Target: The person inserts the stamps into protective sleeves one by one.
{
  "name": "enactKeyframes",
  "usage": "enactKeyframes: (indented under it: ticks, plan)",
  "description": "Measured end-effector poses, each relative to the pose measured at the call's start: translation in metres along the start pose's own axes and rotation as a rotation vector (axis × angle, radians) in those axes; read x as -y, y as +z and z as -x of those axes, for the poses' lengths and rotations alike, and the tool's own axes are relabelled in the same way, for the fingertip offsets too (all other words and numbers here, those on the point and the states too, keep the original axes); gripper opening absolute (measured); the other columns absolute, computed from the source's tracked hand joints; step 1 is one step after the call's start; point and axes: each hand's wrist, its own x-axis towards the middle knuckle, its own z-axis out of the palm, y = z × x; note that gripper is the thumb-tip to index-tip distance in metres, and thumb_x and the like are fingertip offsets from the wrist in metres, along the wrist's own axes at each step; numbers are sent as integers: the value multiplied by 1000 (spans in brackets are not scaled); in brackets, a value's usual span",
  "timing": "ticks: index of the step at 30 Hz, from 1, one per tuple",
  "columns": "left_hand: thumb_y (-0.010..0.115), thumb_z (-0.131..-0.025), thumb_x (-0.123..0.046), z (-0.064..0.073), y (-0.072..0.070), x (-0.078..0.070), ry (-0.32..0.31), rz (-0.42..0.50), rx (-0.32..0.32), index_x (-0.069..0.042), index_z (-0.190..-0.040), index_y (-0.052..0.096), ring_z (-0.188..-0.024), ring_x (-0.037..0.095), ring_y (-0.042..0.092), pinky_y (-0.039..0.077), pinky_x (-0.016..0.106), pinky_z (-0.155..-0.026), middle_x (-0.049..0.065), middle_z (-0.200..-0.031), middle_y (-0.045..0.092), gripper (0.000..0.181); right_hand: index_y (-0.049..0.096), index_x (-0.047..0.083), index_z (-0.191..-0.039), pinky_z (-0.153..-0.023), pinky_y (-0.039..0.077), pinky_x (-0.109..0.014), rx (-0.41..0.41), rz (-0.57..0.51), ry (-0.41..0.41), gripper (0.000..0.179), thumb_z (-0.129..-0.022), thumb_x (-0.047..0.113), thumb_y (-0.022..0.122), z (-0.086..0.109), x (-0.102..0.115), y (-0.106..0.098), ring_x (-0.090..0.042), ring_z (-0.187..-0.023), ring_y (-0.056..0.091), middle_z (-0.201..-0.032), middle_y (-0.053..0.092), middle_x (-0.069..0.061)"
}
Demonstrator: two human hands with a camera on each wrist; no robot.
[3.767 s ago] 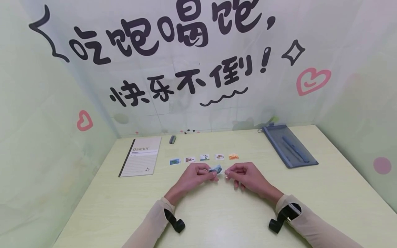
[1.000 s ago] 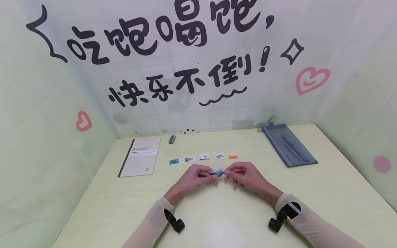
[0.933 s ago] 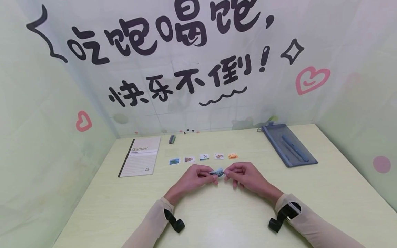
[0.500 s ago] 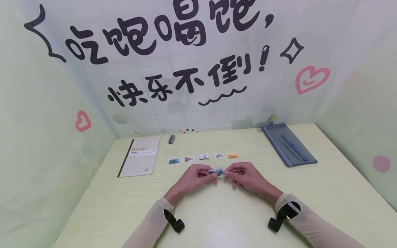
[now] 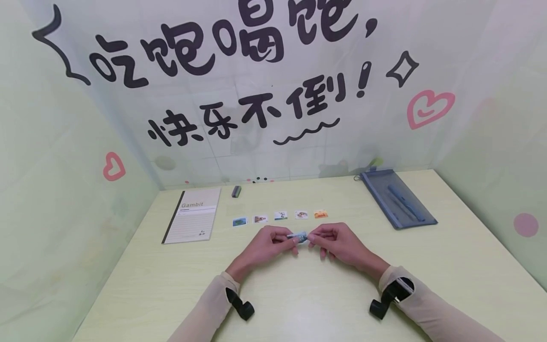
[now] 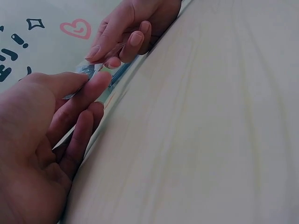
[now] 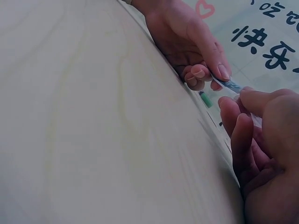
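Over the middle of the table, both hands meet at a small blue-printed picture card (image 5: 300,236). My left hand (image 5: 271,244) pinches its left end between thumb and fingers. At its right end, my right hand (image 5: 339,242) pinches the edge with thumb and forefinger, the other fingers curled loosely below. The right wrist view shows the card (image 7: 230,86) spanning the two thumbs, with a clear, shiny strip (image 7: 256,120) below the right thumb. Fingertips hide much of the card. Beyond the hands lies a row of several similar picture cards, including a green-blue one (image 5: 240,222) and an orange one (image 5: 321,214).
A notebook (image 5: 192,216) lies at the back left, with a small dark green eraser-like block (image 5: 236,191) beside it. At the back right is a blue mesh zip pouch (image 5: 397,199) with pens inside. A printed cloth (image 5: 273,161) hangs behind the pale table (image 5: 295,294).
Several seconds ago the right fingers stood slightly apart from the card; now they pinch its right end. Over the last second the card has tilted and flexed slightly between the hands.
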Motion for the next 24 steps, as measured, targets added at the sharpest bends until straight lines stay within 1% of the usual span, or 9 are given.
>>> enactKeyframes:
  ticks: [5, 9, 14, 16, 20, 22, 24]
  plan:
    - [70, -106, -47, 1, 0, -1, -12, 2, 5, -24, -109, 82, -77, 5, 55, 36, 21, -69, -6, -87, 83, 26, 79, 10, -116, -52, 51, -26, 10, -4, -4, 25, -108, 32, 69, 0, 1, 0, -15, -63, 67, -101, 82, -14]
    - [71, -105, -47, 1, 0, -1, -18, 3, 7, -24, -108, 83, -79, 5, 58, 37, 21, -70, -6, -87, 83, 26, 78, 10, -116, -52, 51, -25, 20, -3, -6, 24, -108, 31, 70, 0, 1, 1, -15, -63, 67, -101, 82, -14]
    - [72, -105, -48, 0, 0, 0, -13, 6, 1, -21, -103, 82, -74, 6, 59, 37, 21, -69, -6, -87, 83, 29, 79, 10, -116, -52, 51, -25, 12, -6, -3, 24, -107, 31, 71, 0, 1, 0, -14, -62, 67, -98, 81, -14]
    - [70, -106, -47, -1, 0, 0, -9, 19, -3, -19, -103, 81, -75, 7, 61, 40, 21, -71, -4, -87, 83, 30, 78, 9, -118, -52, 51, -26, -5, -12, -1, 24, -106, 30, 73, 0, 1, 0, -14, -61, 66, -95, 80, -15]
    - [64, -111, -36, -2, 0, 1, 2, 96, -7, -9, -109, 77, -84, 10, 70, 53, 22, -83, 7, -91, 82, 30, 73, 11, -128, -50, 52, -28, -54, -26, -5, 30, -104, 30, 76, -1, -1, 0, -16, -57, 65, -91, 78, -17]
    - [63, -112, -30, -2, -1, 1, 7, 125, -7, -5, -110, 76, -88, 12, 72, 56, 24, -86, 11, -93, 82, 28, 70, 13, -132, -50, 52, -29, -73, -37, -8, 33, -104, 30, 77, -1, -1, 0, -17, -56, 64, -90, 78, -18]
    - [63, -112, -28, -3, -1, 2, 7, 124, -5, -4, -109, 75, -88, 12, 71, 56, 24, -86, 11, -93, 82, 26, 70, 14, -132, -50, 52, -30, -79, -43, -11, 34, -103, 30, 77, 0, 0, 0, -18, -55, 63, -90, 77, -19]
